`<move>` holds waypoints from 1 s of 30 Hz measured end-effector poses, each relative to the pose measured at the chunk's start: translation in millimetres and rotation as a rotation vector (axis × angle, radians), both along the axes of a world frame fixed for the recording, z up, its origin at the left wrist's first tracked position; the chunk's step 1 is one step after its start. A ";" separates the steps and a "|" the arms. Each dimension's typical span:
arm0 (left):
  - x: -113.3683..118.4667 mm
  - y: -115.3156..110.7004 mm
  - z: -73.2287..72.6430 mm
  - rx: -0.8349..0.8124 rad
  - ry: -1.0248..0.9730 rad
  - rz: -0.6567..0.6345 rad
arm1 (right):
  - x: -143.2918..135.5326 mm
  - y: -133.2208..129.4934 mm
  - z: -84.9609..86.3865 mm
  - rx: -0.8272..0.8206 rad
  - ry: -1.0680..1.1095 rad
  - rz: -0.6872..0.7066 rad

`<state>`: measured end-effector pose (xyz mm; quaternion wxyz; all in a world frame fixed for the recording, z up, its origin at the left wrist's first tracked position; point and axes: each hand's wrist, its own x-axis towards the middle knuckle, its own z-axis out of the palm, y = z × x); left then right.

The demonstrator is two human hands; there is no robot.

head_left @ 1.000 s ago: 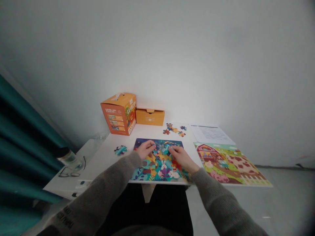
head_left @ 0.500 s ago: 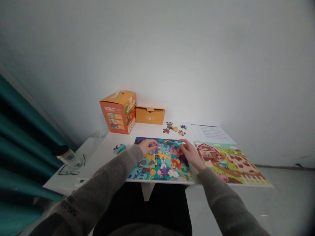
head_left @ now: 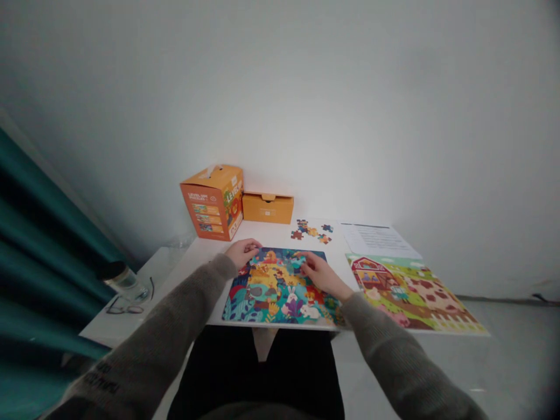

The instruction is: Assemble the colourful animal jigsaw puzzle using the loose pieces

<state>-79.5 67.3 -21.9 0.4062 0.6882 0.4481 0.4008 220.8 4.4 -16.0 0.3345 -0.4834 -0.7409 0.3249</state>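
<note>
Head view of a puzzle on a white worktop, with both hands over it. The puzzle lies flat at the near edge of the worktop, in front of the person; its picture shows rabbits, a lion and leaves on blue, yellow and teal. The left hand is at the puzzle's far left corner, its grip nearly closed, thumb and fingers drawn together; whether anything lies between them cannot be told. The right hand is over the far right part, its grip slightly parted, fingers bent toward the surface. Teal shows at its fingertips, but whether this is a held piece or part of the picture cannot be told. Both forearms are in grey sleeves.

Beyond the puzzle, a group of loose pieces lies on the worktop, some touching or overlapping. Farther left stand an orange box printed "LEVEL UP" and, just beside it, a low orange carton. To the right lies a farm board with barn and cow, and beyond it a printed sheet. At far left, a dark-capped bottle and glasses are close together near a teal curtain.
</note>
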 end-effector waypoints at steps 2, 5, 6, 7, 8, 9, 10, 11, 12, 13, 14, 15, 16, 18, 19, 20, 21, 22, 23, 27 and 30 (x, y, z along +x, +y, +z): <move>-7.4 11.8 -3.6 0.004 0.027 0.061 | -13.1 13.7 -1.7 0.013 -0.063 -0.004; -10.2 28.6 -12.0 0.013 0.056 0.093 | -37.9 35.8 -2.0 0.044 -0.135 -0.003; -9.3 33.0 -14.7 0.026 0.063 0.100 | -47.1 43.0 -1.6 0.057 -0.157 0.000; -8.0 36.7 -17.2 0.046 0.085 0.112 | -56.3 50.0 -1.1 0.065 -0.199 -0.003; -6.7 39.5 -19.3 0.071 0.117 0.128 | -65.0 56.7 -0.6 0.073 -0.263 -0.008; -5.6 41.5 -21.1 0.098 0.156 0.148 | -73.0 62.9 -0.3 0.077 -0.291 -0.011; -4.9 42.8 -22.4 0.121 0.197 0.166 | -80.0 68.4 -0.1 0.081 -0.317 -0.015; -4.8 43.3 -23.5 0.138 0.234 0.180 | -85.6 73.1 -0.1 0.086 -0.344 -0.015; -5.1 43.1 -24.2 0.150 0.262 0.191 | -89.8 76.8 -0.3 0.095 -0.368 -0.014; -5.8 42.4 -24.7 0.154 0.275 0.199 | -92.4 79.6 -0.6 0.109 -0.397 -0.010; -6.6 41.1 -24.9 0.165 0.293 0.204 | -93.4 81.4 -0.9 0.126 -0.428 -0.003; -7.3 39.5 -24.9 0.194 0.334 0.209 | -92.7 82.6 -1.3 0.145 -0.457 0.004; -7.9 37.5 -24.6 0.242 0.399 0.213 | -90.5 83.5 -1.5 0.165 -0.483 0.010; -8.1 33.3 -23.8 0.368 0.575 0.220 | -81.7 85.7 -1.9 0.197 -0.524 0.011; -7.9 31.3 -23.3 0.428 0.664 0.222 | -75.4 87.9 -2.0 0.205 -0.539 0.001; -7.6 29.4 -22.8 0.472 0.733 0.225 | -68.2 91.0 -2.1 0.208 -0.554 -0.018; -7.3 27.7 -22.3 0.494 0.773 0.229 | -60.1 95.2 -2.2 0.205 -0.567 -0.044; -7.0 26.2 -21.8 0.505 0.794 0.236 | -51.6 100.4 -2.5 0.199 -0.579 -0.077; -6.9 25.0 -21.4 0.510 0.802 0.244 | -43.0 106.4 -2.9 0.190 -0.589 -0.118; -7.6 21.1 -18.7 0.509 0.731 0.258 | -13.3 133.8 -6.8 0.122 -0.613 -0.245; -7.1 17.0 -14.0 0.525 0.643 0.242 | -0.5 151.1 -10.6 0.057 -0.607 -0.252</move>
